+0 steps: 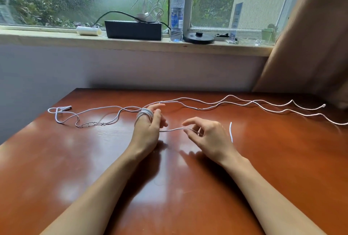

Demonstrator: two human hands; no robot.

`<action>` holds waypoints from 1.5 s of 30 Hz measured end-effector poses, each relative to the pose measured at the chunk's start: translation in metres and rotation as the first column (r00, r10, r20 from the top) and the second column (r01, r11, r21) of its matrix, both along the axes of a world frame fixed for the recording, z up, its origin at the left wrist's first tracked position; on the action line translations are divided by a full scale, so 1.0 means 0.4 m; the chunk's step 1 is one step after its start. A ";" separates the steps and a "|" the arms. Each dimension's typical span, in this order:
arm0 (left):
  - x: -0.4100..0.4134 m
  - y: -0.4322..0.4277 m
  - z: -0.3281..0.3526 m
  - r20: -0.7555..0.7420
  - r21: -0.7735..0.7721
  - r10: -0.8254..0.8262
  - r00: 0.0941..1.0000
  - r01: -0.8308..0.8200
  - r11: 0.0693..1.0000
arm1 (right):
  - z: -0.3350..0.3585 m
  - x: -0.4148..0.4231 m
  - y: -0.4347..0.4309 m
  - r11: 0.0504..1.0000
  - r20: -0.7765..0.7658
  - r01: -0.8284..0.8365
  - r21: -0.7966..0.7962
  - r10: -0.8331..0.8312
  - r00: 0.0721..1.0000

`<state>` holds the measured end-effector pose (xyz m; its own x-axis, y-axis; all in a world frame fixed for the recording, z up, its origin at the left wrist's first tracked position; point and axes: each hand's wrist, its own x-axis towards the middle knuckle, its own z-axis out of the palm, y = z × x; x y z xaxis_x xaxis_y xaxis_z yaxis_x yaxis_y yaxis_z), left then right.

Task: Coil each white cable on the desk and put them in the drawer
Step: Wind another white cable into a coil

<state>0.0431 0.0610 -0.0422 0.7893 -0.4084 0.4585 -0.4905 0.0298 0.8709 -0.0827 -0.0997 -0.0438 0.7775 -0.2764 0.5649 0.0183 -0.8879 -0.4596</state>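
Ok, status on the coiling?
Left hand wrapped in white cable coil. Right hand pinches the strand. Loose cable sprawled across desk, drawer unseen.

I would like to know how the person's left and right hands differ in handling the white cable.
The left hand has a white cable coil wound round its fingers; the right hand bears no loops. The left hand's forefinger points straight out; the right hand pinches the loose strand. Both are over the wooden desk, joined by that strand.

A white cable [144, 114] coils round the left hand [147, 133]; just right of that hand the right hand [209, 136] pinches its free strand; loose cables [230, 95] sprawl beyond it on the desk [169, 187].
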 end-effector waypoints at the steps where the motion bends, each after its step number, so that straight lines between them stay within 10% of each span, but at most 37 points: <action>1: 0.001 0.001 -0.005 0.053 0.054 0.015 0.999 -0.018 0.998 | 0.004 -0.001 0.001 1.000 0.004 0.011 -0.004 -0.011 1.000; 11: -0.009 0.005 -0.017 0.151 0.300 0.002 0.989 -0.048 0.953 | 0.026 -0.017 0.011 0.988 0.042 0.149 -0.050 -0.147 0.988; 18: -0.044 0.000 0.030 -0.361 0.012 -0.361 0.860 0.391 0.920 | 0.029 -0.022 0.018 0.962 0.089 0.219 -0.162 -0.206 0.974; 36: -0.057 0.018 0.046 -0.580 0.118 -0.647 0.496 0.837 0.535 | 0.044 -0.014 0.055 0.926 0.071 -0.313 0.212 0.305 0.950; 45: -0.068 0.016 0.050 -0.627 0.125 -0.617 0.476 0.843 0.524 | 0.054 -0.024 0.058 0.886 -0.015 -0.347 0.309 0.369 0.929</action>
